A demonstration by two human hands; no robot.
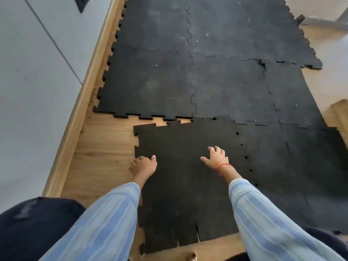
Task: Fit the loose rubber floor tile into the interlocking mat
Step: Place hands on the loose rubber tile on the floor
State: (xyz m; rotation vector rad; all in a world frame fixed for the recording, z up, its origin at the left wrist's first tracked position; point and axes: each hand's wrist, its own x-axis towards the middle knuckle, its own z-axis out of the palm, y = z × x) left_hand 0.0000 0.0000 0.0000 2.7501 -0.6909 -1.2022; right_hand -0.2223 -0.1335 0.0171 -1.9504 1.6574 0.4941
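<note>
My sleeves are pale blue with darker stripes. A thin red thread circles the wrist of my right hand, and my trousers are dark navy.

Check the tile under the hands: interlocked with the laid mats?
Not fully: wood floor shows between the far-left teeth of the tile and the laid mats.

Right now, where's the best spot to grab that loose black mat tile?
I'd take the loose tile by its left edge, coming from the wooden floor side. That edge lies free, so fingers can curl round it, as the left hand does. The right edge meets the laid mats, so the right hand only presses flat on top.
</note>
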